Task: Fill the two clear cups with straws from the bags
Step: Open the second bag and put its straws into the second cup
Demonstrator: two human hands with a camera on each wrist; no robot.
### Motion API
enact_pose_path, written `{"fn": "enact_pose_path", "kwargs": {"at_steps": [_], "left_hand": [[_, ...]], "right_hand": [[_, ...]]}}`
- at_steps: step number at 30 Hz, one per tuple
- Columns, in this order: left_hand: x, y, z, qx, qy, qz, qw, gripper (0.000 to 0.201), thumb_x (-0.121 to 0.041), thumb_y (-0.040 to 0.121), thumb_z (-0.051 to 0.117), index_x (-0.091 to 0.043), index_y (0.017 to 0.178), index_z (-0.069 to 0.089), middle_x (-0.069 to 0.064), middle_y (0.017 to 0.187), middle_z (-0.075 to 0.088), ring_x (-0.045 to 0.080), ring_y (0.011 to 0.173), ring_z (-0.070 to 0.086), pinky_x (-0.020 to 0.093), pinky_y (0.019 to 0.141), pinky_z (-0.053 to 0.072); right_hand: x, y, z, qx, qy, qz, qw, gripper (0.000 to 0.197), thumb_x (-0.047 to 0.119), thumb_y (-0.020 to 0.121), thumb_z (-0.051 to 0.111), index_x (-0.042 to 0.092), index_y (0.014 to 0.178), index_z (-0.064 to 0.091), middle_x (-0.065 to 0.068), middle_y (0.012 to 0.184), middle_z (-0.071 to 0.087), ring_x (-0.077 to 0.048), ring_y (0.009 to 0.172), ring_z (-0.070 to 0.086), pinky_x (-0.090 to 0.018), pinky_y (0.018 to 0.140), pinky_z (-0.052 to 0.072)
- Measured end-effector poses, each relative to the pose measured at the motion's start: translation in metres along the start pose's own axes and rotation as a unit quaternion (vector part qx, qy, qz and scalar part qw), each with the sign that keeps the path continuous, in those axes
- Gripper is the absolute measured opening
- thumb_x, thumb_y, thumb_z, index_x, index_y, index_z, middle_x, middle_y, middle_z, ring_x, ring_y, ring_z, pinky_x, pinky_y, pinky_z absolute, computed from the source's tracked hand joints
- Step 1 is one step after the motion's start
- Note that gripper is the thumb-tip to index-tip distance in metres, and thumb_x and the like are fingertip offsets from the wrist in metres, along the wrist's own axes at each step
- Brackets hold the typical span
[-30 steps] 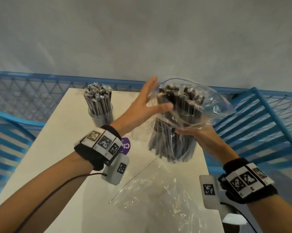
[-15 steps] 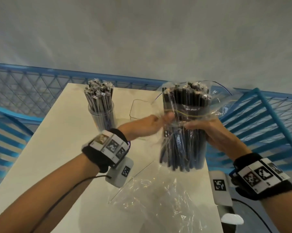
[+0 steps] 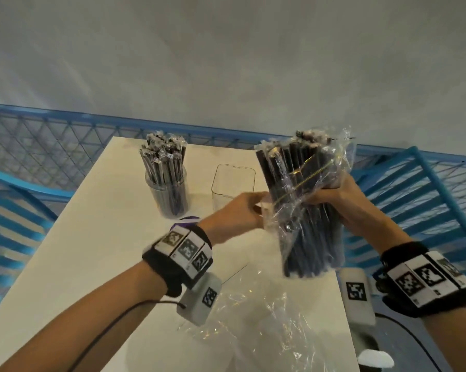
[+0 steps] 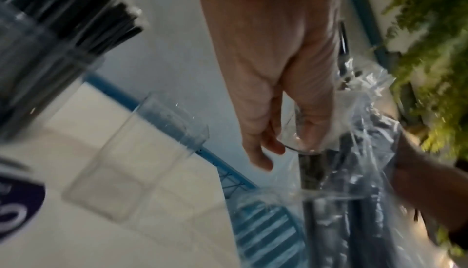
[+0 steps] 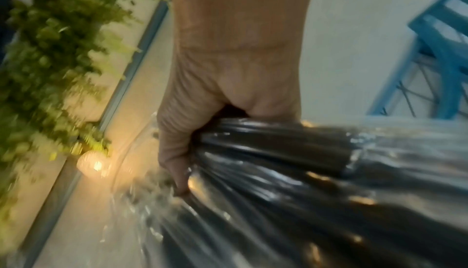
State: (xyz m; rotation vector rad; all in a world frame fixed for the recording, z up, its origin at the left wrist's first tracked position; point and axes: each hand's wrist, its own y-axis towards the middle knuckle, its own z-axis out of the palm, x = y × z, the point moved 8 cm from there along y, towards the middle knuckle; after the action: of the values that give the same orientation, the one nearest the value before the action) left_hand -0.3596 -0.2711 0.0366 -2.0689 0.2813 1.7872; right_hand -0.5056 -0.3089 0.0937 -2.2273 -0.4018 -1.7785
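Observation:
A round clear cup (image 3: 168,194) packed with dark wrapped straws stands at the table's far left. Beside it stands a square clear cup (image 3: 231,187), which holds nothing and also shows in the left wrist view (image 4: 131,156). My right hand (image 3: 331,196) grips a clear bag of dark straws (image 3: 307,210) around its middle, tilted, above the table's right edge. In the right wrist view the fingers (image 5: 177,152) wrap the bundle (image 5: 291,162). My left hand (image 3: 242,213) pinches the bag's plastic (image 4: 298,132) at its left side.
An empty crumpled clear bag (image 3: 258,318) lies on the cream table (image 3: 92,251) near me. A purple round label (image 3: 186,220) sits behind my left wrist. Blue mesh railing (image 3: 52,146) and blue chairs surround the table. Green foliage (image 5: 50,52) hangs off to the right.
The straw bag has tilted, its top leaning left, and shifted right. My left hand came down from the bag's mouth to pinch the plastic at its side. The square cup stands uncovered.

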Motion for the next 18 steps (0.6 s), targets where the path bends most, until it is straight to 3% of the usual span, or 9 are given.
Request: {"fn": "enact_pose_path", "kwargs": {"at_steps": [2, 4, 7, 9, 10, 12, 14, 16, 18], "left_hand": [[0.001, -0.002, 0.015, 0.058, -0.103, -0.009, 0.993, 0.053, 0.003, 0.081, 0.068, -0.010, 0.129, 0.052, 0.007, 0.122, 0.063, 0.020, 0.108, 0.062, 0.030, 0.089, 0.053], [-0.001, -0.001, 0.020, 0.095, -0.205, -0.023, 0.974, 0.049, 0.003, 0.081, 0.066, -0.011, 0.126, 0.053, 0.007, 0.122, 0.061, 0.025, 0.109, 0.061, 0.037, 0.092, 0.053], [-0.004, 0.004, 0.028, 0.142, -0.329, -0.028, 0.933, 0.060, -0.024, 0.077, 0.071, -0.007, 0.130, 0.049, 0.014, 0.125, 0.054, 0.032, 0.114, 0.053, 0.051, 0.098, 0.046], [-0.006, 0.010, 0.037, 0.153, -0.330, -0.019, 0.931, 0.071, -0.038, 0.081, 0.062, -0.007, 0.140, 0.038, 0.015, 0.132, 0.049, 0.035, 0.118, 0.049, 0.057, 0.099, 0.042], [-0.006, 0.015, 0.040, 0.135, -0.320, -0.015, 0.938, 0.067, -0.040, 0.084, 0.057, -0.009, 0.141, 0.038, 0.014, 0.133, 0.051, 0.034, 0.119, 0.051, 0.055, 0.098, 0.045], [-0.003, 0.024, 0.040, 0.060, -0.333, -0.014, 0.941, 0.057, -0.040, 0.089, 0.058, -0.015, 0.138, 0.044, 0.013, 0.133, 0.056, 0.031, 0.121, 0.055, 0.051, 0.091, 0.051], [0.002, 0.030, 0.038, 0.009, -0.373, -0.002, 0.928, 0.052, -0.040, 0.093, 0.054, -0.017, 0.139, 0.043, 0.013, 0.133, 0.057, 0.030, 0.119, 0.057, 0.049, 0.086, 0.054], [0.010, 0.038, 0.034, -0.024, -0.405, -0.006, 0.914, 0.054, -0.045, 0.093, 0.047, -0.016, 0.139, 0.041, 0.012, 0.133, 0.057, 0.030, 0.117, 0.059, 0.050, 0.084, 0.055], [0.022, 0.048, 0.025, -0.085, -0.469, -0.057, 0.877, 0.063, -0.052, 0.088, 0.049, -0.015, 0.139, 0.041, 0.015, 0.136, 0.054, 0.035, 0.119, 0.056, 0.053, 0.084, 0.053]], "right_hand": [[-0.002, -0.001, 0.000, 0.016, -0.019, 0.020, 1.000, 0.037, 0.001, 0.074, 0.070, 0.008, 0.106, 0.051, 0.004, 0.086, 0.067, 0.004, 0.073, 0.066, -0.010, 0.066, 0.049], [-0.009, 0.000, 0.001, 0.053, -0.041, 0.054, 0.996, 0.063, 0.018, 0.070, 0.075, 0.010, 0.125, 0.045, 0.000, 0.105, 0.064, -0.004, 0.089, 0.066, -0.016, 0.074, 0.049], [-0.012, 0.007, -0.001, 0.066, -0.072, 0.080, 0.992, 0.083, 0.026, 0.068, 0.071, 0.017, 0.140, 0.030, -0.002, 0.118, 0.055, -0.016, 0.102, 0.060, -0.024, 0.083, 0.048], [-0.007, 0.015, 0.004, 0.083, -0.121, 0.060, 0.987, 0.089, 0.028, 0.072, 0.076, 0.024, 0.144, 0.024, 0.000, 0.131, 0.047, -0.012, 0.114, 0.055, -0.025, 0.092, 0.049], [-0.002, 0.018, 0.010, 0.094, -0.148, 0.049, 0.983, 0.086, 0.024, 0.075, 0.077, 0.025, 0.144, 0.025, 0.001, 0.133, 0.045, -0.003, 0.113, 0.053, -0.018, 0.091, 0.049], [0.011, 0.024, 0.022, 0.121, -0.194, 0.024, 0.973, 0.065, 0.011, 0.080, 0.073, 0.028, 0.131, 0.037, 0.007, 0.117, 0.052, 0.012, 0.097, 0.057, -0.004, 0.075, 0.048], [0.017, 0.034, 0.031, 0.163, -0.237, 0.028, 0.957, 0.049, 0.007, 0.083, 0.068, 0.033, 0.116, 0.044, 0.014, 0.104, 0.054, 0.008, 0.089, 0.059, -0.002, 0.069, 0.046], [0.021, 0.041, 0.040, 0.216, -0.268, 0.069, 0.936, 0.043, 0.015, 0.087, 0.065, 0.030, 0.119, 0.042, 0.018, 0.108, 0.052, 0.004, 0.095, 0.055, -0.001, 0.075, 0.045], [0.019, 0.052, 0.048, 0.258, -0.338, 0.096, 0.900, 0.059, 0.040, 0.080, 0.071, 0.033, 0.129, 0.039, 0.016, 0.117, 0.054, -0.005, 0.107, 0.055, -0.018, 0.095, 0.046]]}}
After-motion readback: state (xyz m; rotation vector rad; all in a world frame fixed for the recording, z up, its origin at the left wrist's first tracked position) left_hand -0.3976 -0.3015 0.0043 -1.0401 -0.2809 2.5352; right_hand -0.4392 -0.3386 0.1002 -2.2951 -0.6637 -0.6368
